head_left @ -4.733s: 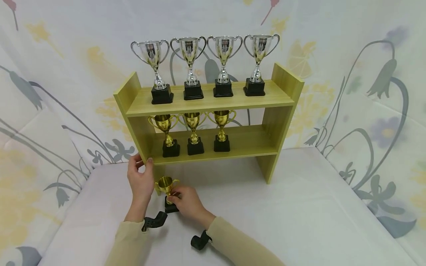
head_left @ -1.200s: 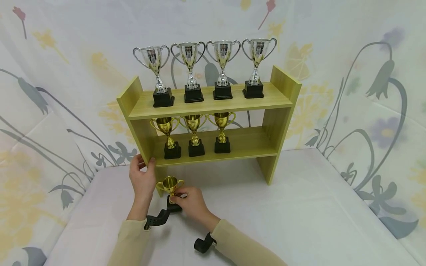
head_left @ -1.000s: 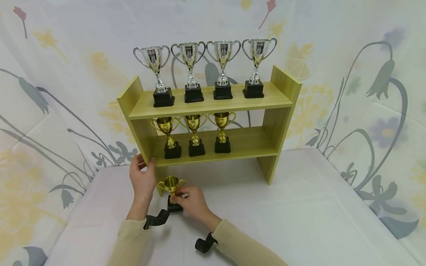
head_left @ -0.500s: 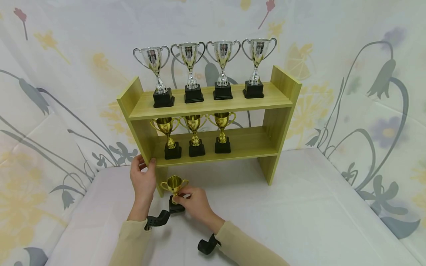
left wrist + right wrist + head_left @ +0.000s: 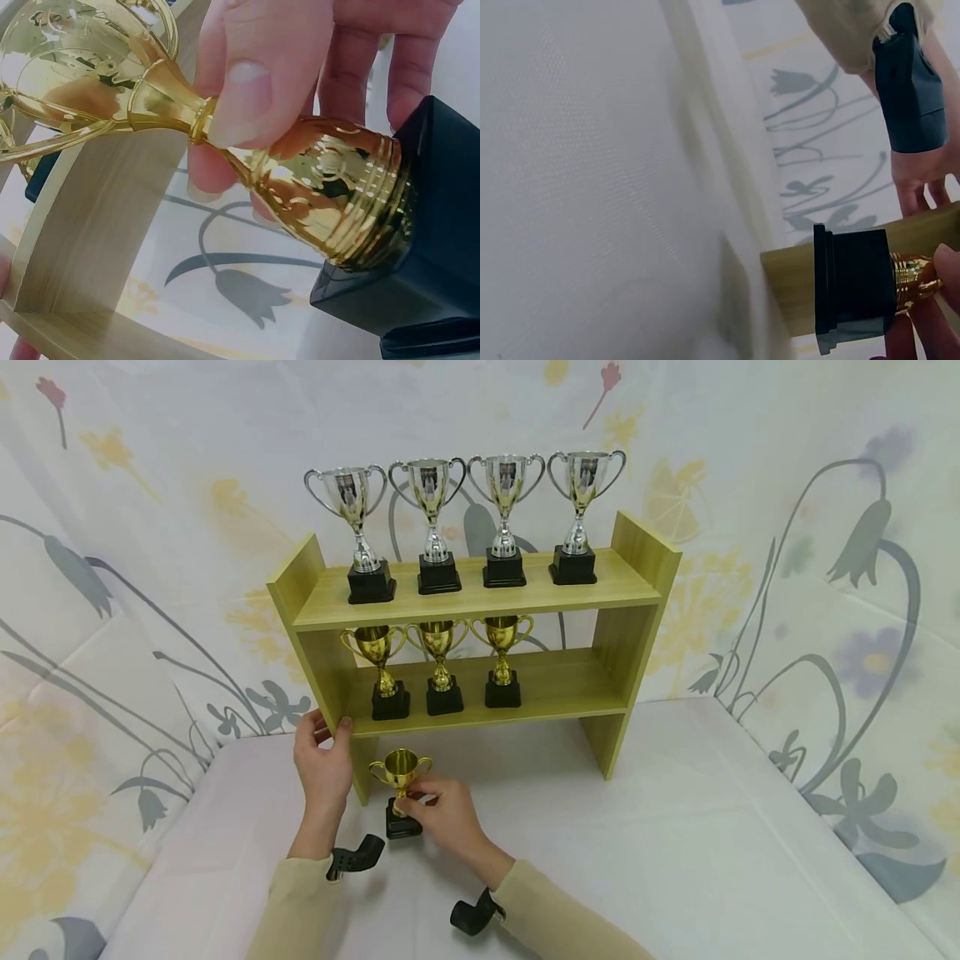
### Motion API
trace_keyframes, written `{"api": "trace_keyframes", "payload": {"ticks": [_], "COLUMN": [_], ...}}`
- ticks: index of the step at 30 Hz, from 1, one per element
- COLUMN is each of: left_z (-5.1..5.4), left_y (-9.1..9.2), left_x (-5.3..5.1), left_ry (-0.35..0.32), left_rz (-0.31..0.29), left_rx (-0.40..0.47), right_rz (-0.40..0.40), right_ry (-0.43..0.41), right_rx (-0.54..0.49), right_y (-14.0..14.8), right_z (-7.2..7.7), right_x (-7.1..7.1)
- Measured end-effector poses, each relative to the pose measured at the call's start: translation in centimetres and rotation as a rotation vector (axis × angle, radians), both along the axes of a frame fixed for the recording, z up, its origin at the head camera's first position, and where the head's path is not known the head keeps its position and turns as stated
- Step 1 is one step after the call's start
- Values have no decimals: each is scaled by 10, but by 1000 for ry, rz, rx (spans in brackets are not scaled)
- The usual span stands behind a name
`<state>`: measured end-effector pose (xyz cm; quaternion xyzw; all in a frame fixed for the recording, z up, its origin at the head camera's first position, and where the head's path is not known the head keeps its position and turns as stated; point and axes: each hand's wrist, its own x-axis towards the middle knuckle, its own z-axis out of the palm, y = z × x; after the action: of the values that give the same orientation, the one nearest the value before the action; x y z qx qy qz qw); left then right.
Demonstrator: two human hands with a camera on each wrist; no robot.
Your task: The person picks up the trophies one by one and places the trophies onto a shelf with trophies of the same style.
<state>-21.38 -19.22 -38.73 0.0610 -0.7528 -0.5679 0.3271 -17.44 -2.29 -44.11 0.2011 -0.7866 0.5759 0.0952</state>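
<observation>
My right hand pinches the stem of a gold trophy cup with thumb and fingers. The trophy is upright, in front of the shelf's lower left corner, and its black base appears off the table in the right wrist view. Up close in the left wrist view, the right thumb lies across the narrow neck of the gold trophy. My left hand grips the left side panel of the wooden shelf, thumb on the front edge and fingers around the outer side.
Several silver trophies stand in a row on the top board. Three gold trophies stand on the middle board, toward its left and centre. The shelf rests on a white-covered table, before a flower-printed cloth backdrop.
The right hand has moved slowly right and slightly up with the gold trophy, a little farther from the left panel. My left hand stays on the shelf.
</observation>
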Motion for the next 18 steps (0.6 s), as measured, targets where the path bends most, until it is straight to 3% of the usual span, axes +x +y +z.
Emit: {"api": "trace_keyframes", "payload": {"ticks": [10, 18], "left_z": [0, 0], "left_y": [0, 1], "left_x": [0, 1], "left_ry": [28, 8], "left_rz": [2, 5], "left_rx": [2, -16], "right_rz": [-10, -24], "right_ry": [-38, -27], "right_rx": [-12, -16], "right_y": [1, 5], "right_z": [4, 10], "right_x": [0, 1]}}
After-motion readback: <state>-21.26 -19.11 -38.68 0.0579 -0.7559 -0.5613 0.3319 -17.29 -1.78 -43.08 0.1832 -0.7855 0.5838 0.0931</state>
